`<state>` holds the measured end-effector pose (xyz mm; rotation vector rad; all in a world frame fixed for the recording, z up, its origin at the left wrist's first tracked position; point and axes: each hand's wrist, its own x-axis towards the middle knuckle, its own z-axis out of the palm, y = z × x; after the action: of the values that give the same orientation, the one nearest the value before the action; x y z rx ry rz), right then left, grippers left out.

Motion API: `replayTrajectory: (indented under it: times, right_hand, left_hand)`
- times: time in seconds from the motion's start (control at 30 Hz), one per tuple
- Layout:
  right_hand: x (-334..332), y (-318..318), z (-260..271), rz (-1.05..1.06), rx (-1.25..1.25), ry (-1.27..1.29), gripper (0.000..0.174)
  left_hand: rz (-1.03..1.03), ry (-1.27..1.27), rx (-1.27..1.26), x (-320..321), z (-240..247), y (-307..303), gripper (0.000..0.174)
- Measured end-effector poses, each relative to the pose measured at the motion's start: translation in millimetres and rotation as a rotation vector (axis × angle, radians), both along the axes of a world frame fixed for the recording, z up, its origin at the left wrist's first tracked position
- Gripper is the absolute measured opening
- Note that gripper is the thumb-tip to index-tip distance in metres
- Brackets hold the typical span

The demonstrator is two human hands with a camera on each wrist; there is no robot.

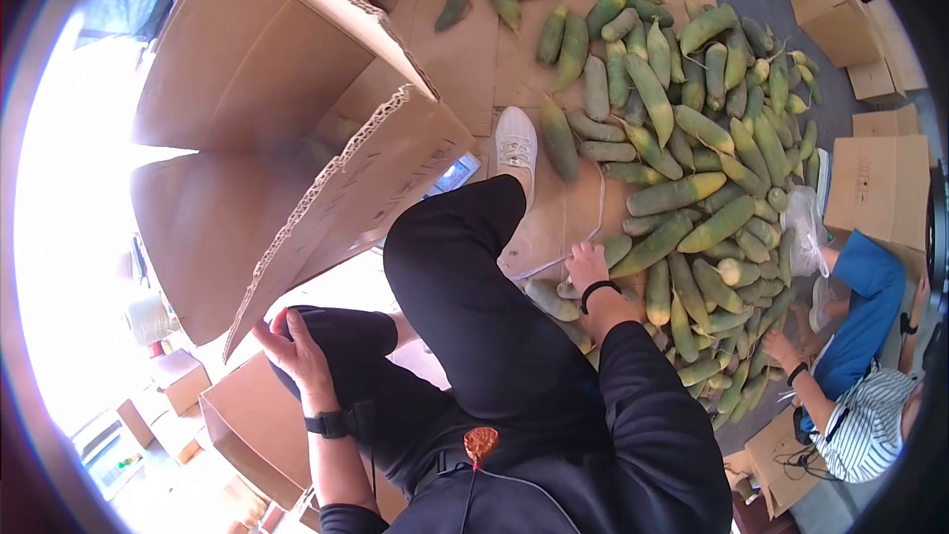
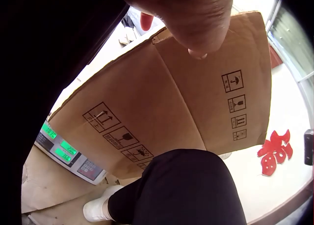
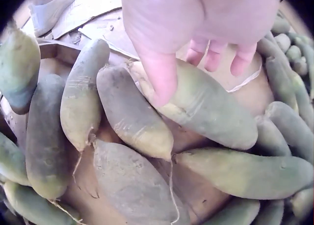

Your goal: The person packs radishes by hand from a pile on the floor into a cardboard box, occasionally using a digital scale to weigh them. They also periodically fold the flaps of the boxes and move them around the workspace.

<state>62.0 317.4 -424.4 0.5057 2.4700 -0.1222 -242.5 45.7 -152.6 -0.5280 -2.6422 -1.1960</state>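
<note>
My right hand (image 1: pixel 589 265) is low over the near left edge of a broad heap of green radishes (image 1: pixel 682 227). In the right wrist view it grips one green radish (image 3: pixel 216 109), thumb on the near side and fingers over the far side. Several other radishes lie just below it, some with thin root tails. My left hand (image 1: pixel 301 351) is at the lower corner of a large cardboard box (image 1: pixel 366 178), thumb and fingers spread apart, fingertips right at the edge. The box stands with its flaps raised; its inside is mostly hidden.
A scale with green number displays (image 2: pixel 64 146) shows beside the box. Another person's hand (image 1: pixel 781 348) reaches into the heap from the right. A clear plastic bag (image 1: pixel 808 227) and cardboard boxes (image 1: pixel 875 188) stand beyond. My white shoe (image 1: pixel 516 143) rests on flattened cardboard.
</note>
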Motion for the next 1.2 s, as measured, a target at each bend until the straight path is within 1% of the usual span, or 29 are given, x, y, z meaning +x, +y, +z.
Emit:
replayTrajectory:
  times: [0.07,0.17,0.23,0.27,0.33,0.37,0.43,0.47,0.53,0.57,0.6,0.63,0.67,0.73,0.8,0.87,0.93,0.97,1.03,1.07,1.13,1.2]
  right_hand:
    - [5.6,-3.3,-6.2,-0.005,0.014,0.012,0.021]
    - [6.3,0.9,2.4,-0.037,-0.051,-0.038,0.021]
    - [7.5,8.0,11.5,-0.139,-0.089,0.026,0.024]
    - [6.3,14.7,16.0,-0.136,-0.082,0.027,0.024]
    - [3.3,28.2,26.0,-0.354,-0.110,0.236,0.029]
    - [2.6,36.3,22.1,-0.354,-0.103,0.234,0.029]
    - [4.6,51.1,15.5,-0.733,-0.091,0.430,0.037]
    - [9.8,56.5,16.3,-0.735,-0.090,0.421,0.037]
    - [11.7,66.7,30.8,-1.136,-0.356,0.896,0.042]
    - [11.6,69.0,40.6,-1.138,-0.350,0.893,0.042]
    - [4.9,72.8,63.6,-1.343,-0.612,1.031,0.042]
    - [-1.5,75.9,88.2,-1.536,-0.887,1.165,0.042]
    - [-7.3,76.9,113.5,-1.535,-0.876,1.174,0.042]
    - [-20.5,79.8,160.9,-1.572,-1.099,1.392,0.035]
    - [-28.8,87.9,189.8,-1.521,-1.133,1.445,0.034]
    - [-42.0,94.0,223.8,-1.362,-1.315,1.650,0.034]
    - [-58.6,95.7,265.2,-1.230,-1.335,1.756,0.031]
    - [-69.5,93.4,292.0,-1.142,-1.361,1.812,0.030]
    - [-90.9,85.7,338.3,-0.971,-1.421,1.922,0.029]
    - [-101.9,81.3,355.9,-0.885,-1.457,1.976,0.030]
    - [-124.3,71.4,383.4,-0.719,-1.482,2.019,0.030]
    - [-152.5,55.2,410.7,-0.558,-1.456,2.037,0.032]
  left_hand:
    - [-0.015,-0.017,-0.002,0.6,0.0,-0.7,0.047]
    - [-0.022,-0.056,0.047,-0.9,-2.5,-4.3,0.047]
    - [-0.022,-0.060,0.050,0.1,-0.2,-1.8,0.047]
    - [-0.022,-0.062,0.052,0.0,0.4,0.1,0.048]
    - [-0.014,-0.055,0.054,0.2,0.1,-0.1,0.047]
    - [-0.011,-0.046,0.053,-0.5,-0.6,0.9,0.047]
    - [-0.004,-0.050,0.049,-1.6,-0.5,1.2,0.047]
    - [0.006,-0.048,0.037,-1.1,0.2,0.2,0.046]
    - [0.002,-0.056,0.044,-1.1,3.0,2.1,0.046]
    - [-0.005,-0.053,0.056,0.6,5.8,4.8,0.046]
    - [-0.015,-0.048,0.074,2.0,6.5,7.6,0.046]
    - [-0.005,-0.039,0.065,-2.9,-3.7,-2.8,0.046]
    - [-0.011,-0.042,0.075,-3.0,-5.1,-4.1,0.046]
    - [-0.008,-0.062,0.085,-3.4,-4.3,-4.9,0.047]
    - [0.023,-0.090,0.081,-1.2,-2.0,-4.6,0.048]
    - [0.053,-0.118,0.078,-0.3,-2.8,-6.1,0.049]
    - [0.103,-0.141,0.076,-2.5,-6.7,-10.2,0.040]
    - [0.093,-0.137,0.085,-3.5,-6.5,-12.0,0.040]
    - [0.050,-0.170,0.204,-4.0,-7.5,-11.3,0.028]
    - [0.011,-0.077,0.297,-5.0,-8.9,-5.6,0.020]
    - [-0.011,-0.120,0.408,-6.0,-8.8,-3.0,0.020]
    - [0.010,-0.106,0.368,-8.6,-13.0,-6.8,0.022]
